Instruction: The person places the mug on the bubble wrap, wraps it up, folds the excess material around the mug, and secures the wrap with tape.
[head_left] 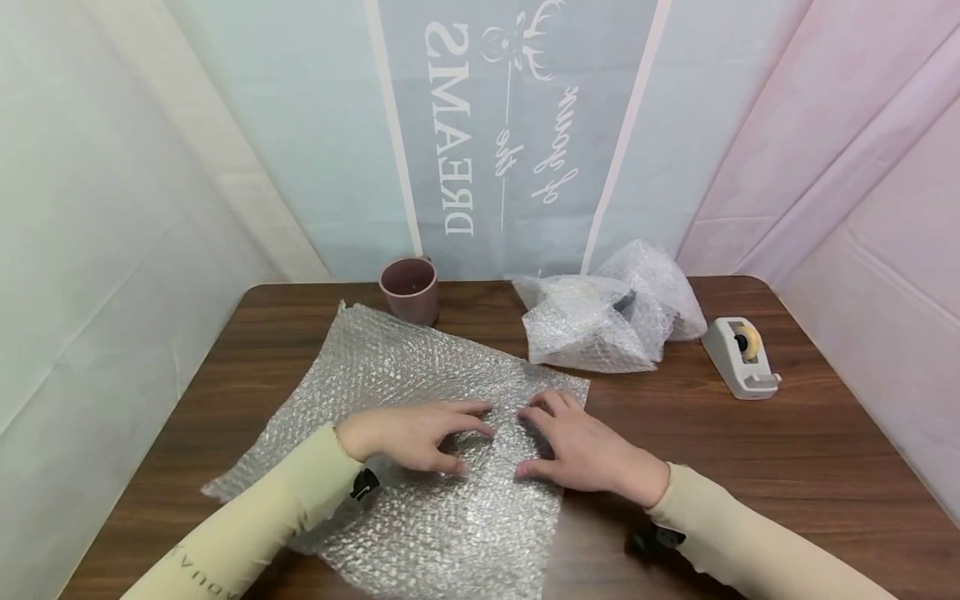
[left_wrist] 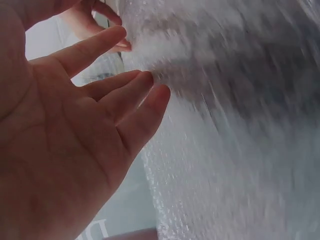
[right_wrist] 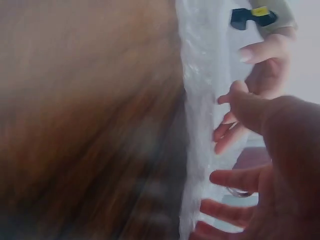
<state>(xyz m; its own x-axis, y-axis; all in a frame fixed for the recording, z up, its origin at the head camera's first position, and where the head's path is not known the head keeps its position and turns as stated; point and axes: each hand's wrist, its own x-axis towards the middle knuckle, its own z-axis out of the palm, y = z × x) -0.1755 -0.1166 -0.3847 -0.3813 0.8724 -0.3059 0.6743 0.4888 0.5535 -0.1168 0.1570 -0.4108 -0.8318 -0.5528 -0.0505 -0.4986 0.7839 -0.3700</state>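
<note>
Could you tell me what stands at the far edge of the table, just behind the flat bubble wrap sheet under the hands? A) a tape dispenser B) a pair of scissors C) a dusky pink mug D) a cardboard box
C: a dusky pink mug stands upright just behind the far corner of the bubble wrap sheet; the tape dispenser sits far off to the right.

Dark wood-grain surface (head_left: 825, 467) with rounded far corners. Enclosed on three sides by fabric sheeting: white wall panel (head_left: 97, 250) at left, pink panel (head_left: 847, 167) at right, pale blue-grey backdrop (head_left: 517, 133) behind carrying mirrored white lettering and a stag emblem. Lighting even and diffuse. Floor not visible.
</note>
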